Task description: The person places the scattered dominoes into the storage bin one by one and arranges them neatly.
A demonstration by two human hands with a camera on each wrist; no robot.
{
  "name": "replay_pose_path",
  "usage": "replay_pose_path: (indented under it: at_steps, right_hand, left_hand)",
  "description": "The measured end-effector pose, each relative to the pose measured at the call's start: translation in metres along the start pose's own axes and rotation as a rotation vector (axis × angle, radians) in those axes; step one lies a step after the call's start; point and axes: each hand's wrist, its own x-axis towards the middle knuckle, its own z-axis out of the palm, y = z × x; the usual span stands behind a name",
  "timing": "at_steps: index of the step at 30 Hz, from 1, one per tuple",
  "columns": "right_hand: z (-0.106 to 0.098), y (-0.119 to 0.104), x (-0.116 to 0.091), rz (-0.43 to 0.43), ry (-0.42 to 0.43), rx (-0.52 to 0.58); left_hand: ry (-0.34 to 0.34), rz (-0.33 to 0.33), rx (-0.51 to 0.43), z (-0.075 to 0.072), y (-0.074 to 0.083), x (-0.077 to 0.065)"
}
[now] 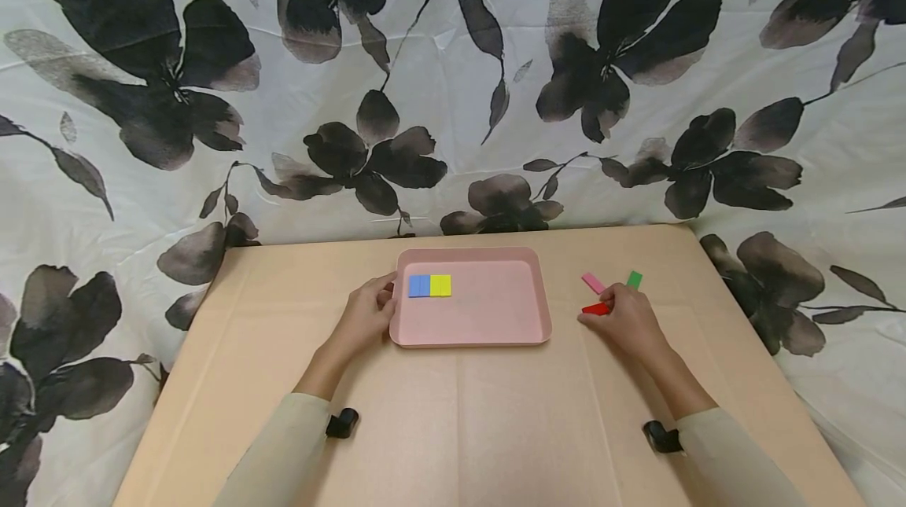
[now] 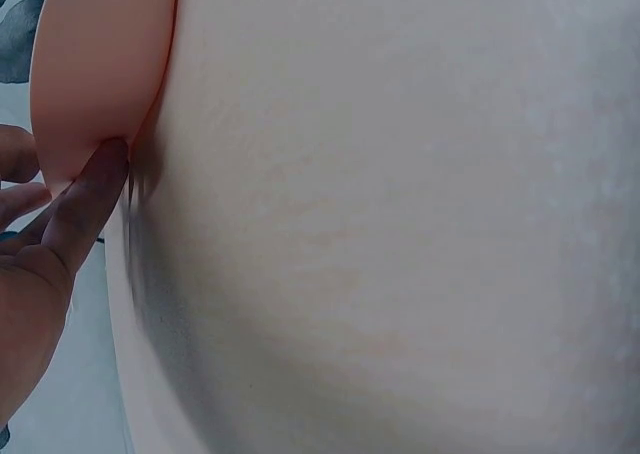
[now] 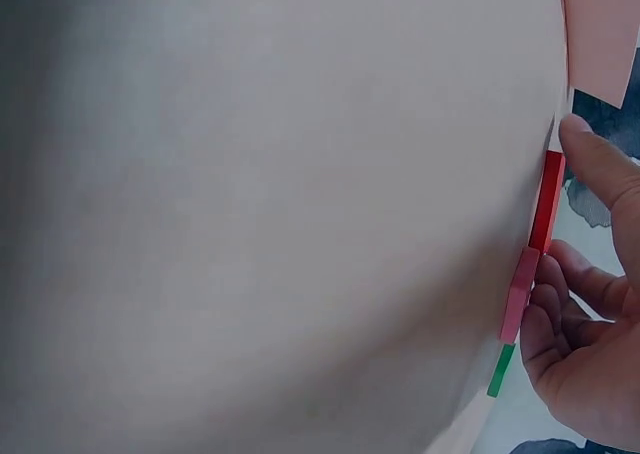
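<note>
My left hand (image 1: 368,309) holds the left side of a pink rectangular tray (image 1: 488,318); in the left wrist view, the thumb lies on the rim of the tray (image 2: 100,64) with other fingers behind. On the tray's upper left, a blue piece (image 1: 419,286) and a yellow piece (image 1: 441,285) sit side by side. Right of the tray, my right hand (image 1: 626,318) is over a small red block (image 1: 596,309), thumb and forefinger spread about it. Close by lie a pink block (image 1: 593,283) and a green block (image 1: 635,280); in the right wrist view, the curled fingers are beside the pink block (image 3: 518,294).
A light wood-coloured table (image 1: 453,428) bears everything. White cloth with dark flowers (image 1: 453,98) hangs behind the table and shows on both sides. Each wrist carries a small black camera, one at the left sleeve (image 1: 276,452), one at the right sleeve (image 1: 736,460).
</note>
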Motion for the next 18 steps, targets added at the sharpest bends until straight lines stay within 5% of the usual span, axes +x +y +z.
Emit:
replay_pose_path:
  at_steps: [18]
  right_hand:
    - [-0.005,-0.009,0.0,-0.025,-0.018,0.026]
  left_hand:
    - [0.004,0.003,0.013,0.001,0.0,0.0]
